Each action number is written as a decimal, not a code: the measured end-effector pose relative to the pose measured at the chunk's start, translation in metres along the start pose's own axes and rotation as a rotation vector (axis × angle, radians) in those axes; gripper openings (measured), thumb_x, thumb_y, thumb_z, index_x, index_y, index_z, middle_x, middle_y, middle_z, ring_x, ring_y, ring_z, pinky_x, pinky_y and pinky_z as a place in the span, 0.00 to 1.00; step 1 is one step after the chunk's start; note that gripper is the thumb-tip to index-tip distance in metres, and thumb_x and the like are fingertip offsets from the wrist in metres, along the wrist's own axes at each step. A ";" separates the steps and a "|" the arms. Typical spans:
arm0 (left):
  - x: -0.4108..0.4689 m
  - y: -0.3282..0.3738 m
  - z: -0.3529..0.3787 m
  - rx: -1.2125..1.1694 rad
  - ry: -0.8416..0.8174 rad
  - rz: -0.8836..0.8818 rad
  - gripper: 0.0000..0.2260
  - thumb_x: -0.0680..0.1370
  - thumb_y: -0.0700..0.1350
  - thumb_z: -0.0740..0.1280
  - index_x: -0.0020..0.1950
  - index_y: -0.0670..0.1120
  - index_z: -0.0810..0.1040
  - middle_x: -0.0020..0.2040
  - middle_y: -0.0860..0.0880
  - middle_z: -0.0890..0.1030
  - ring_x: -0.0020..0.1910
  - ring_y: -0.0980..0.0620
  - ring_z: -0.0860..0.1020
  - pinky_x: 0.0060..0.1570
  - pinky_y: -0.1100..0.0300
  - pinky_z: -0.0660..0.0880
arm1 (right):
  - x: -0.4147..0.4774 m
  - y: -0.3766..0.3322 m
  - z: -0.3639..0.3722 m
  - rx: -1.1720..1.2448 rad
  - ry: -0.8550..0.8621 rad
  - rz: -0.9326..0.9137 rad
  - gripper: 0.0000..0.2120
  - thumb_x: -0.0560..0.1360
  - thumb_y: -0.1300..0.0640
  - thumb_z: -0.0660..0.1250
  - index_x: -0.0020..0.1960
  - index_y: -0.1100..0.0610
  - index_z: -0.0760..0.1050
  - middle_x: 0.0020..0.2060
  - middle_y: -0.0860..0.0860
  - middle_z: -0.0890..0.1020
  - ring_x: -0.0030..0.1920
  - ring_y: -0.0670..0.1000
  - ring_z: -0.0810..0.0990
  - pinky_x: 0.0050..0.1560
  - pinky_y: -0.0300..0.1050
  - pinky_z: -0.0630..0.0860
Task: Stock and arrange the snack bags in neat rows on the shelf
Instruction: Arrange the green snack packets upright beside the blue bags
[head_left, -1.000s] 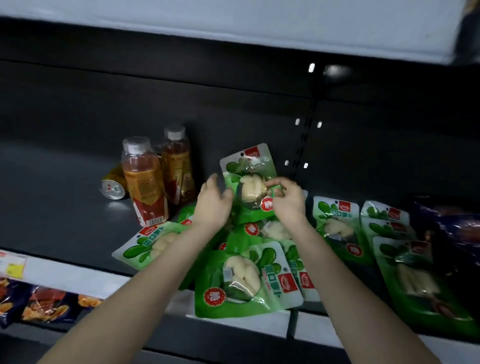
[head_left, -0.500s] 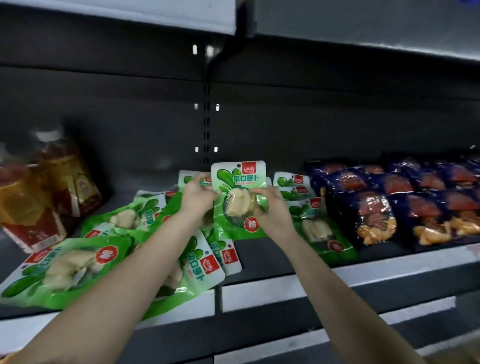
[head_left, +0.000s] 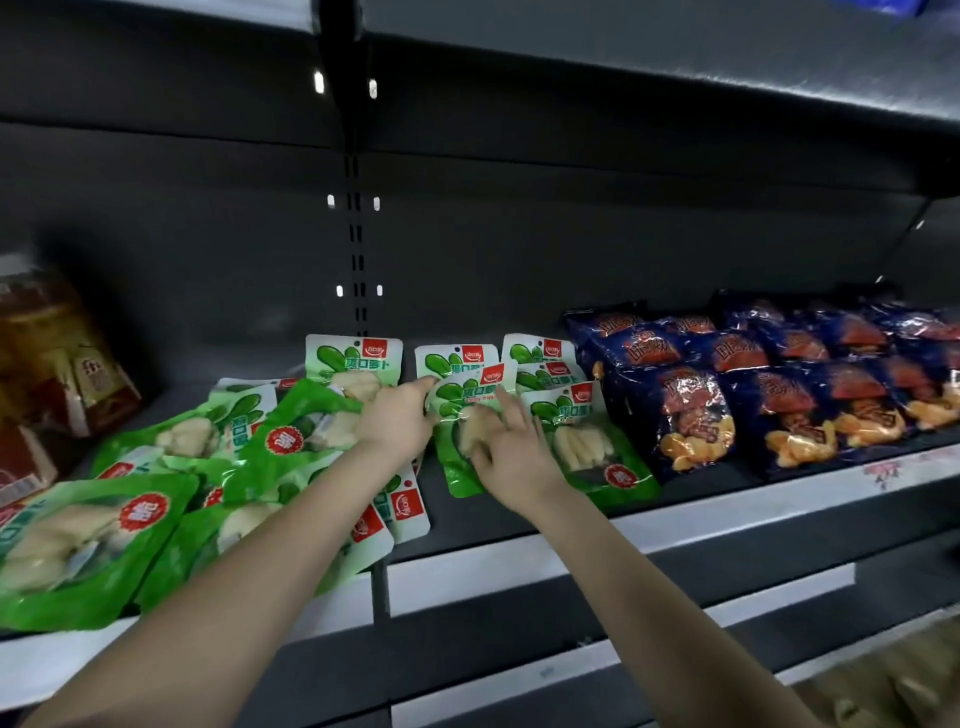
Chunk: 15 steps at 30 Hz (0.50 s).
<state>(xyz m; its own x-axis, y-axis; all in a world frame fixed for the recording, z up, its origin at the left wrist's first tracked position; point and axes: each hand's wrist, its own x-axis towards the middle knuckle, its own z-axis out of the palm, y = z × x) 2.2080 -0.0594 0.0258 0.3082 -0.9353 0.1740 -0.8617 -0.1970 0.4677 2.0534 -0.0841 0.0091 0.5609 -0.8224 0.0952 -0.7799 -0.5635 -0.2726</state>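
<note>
We press a green bag (head_left: 460, 402) flat on the shelf (head_left: 675, 512), right hand (head_left: 511, 449) with fingers (head_left: 511, 415) spread, left hand (head_left: 395, 421) open at its edge. The green rows (head_left: 545, 371) beside the blue bags (head_left: 691, 410) look neat; the left heap (head_left: 208, 467) awaits sorting.

This is a shop aisle. A dark metal shelf (head_left: 467, 527) hangs from a slotted upright (head_left: 356, 244) on the back wall and carries a pale price strip (head_left: 493, 577) along its front edge. On it lie many identical green snack bags (head_left: 78, 545), neat rows of blue bags (head_left: 680, 415) and, at far left, blurred bottles (head_left: 52, 364).
</note>
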 end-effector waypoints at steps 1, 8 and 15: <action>0.000 -0.002 0.000 0.089 -0.003 0.002 0.17 0.77 0.46 0.65 0.66 0.50 0.71 0.50 0.43 0.82 0.51 0.42 0.78 0.49 0.52 0.76 | 0.001 -0.002 0.004 0.003 -0.048 0.002 0.27 0.81 0.52 0.52 0.78 0.54 0.49 0.77 0.55 0.47 0.77 0.56 0.44 0.76 0.57 0.46; 0.004 -0.019 0.005 0.303 0.041 -0.076 0.26 0.79 0.52 0.58 0.75 0.46 0.58 0.73 0.42 0.65 0.72 0.38 0.60 0.73 0.44 0.51 | 0.011 -0.022 0.012 -0.124 -0.181 0.172 0.38 0.79 0.37 0.44 0.77 0.60 0.38 0.76 0.62 0.43 0.76 0.64 0.43 0.74 0.60 0.45; -0.001 -0.023 0.016 0.396 -0.026 -0.061 0.20 0.80 0.52 0.53 0.71 0.51 0.67 0.74 0.45 0.63 0.73 0.42 0.57 0.72 0.45 0.51 | 0.016 -0.031 0.019 -0.147 -0.114 0.103 0.32 0.79 0.42 0.50 0.78 0.51 0.44 0.78 0.52 0.43 0.75 0.64 0.37 0.70 0.72 0.45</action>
<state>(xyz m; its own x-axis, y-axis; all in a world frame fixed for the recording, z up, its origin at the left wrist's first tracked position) 2.2211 -0.0582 0.0008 0.3582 -0.9243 0.1321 -0.9322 -0.3463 0.1050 2.0919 -0.0777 0.0009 0.4978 -0.8665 -0.0374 -0.8620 -0.4895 -0.1315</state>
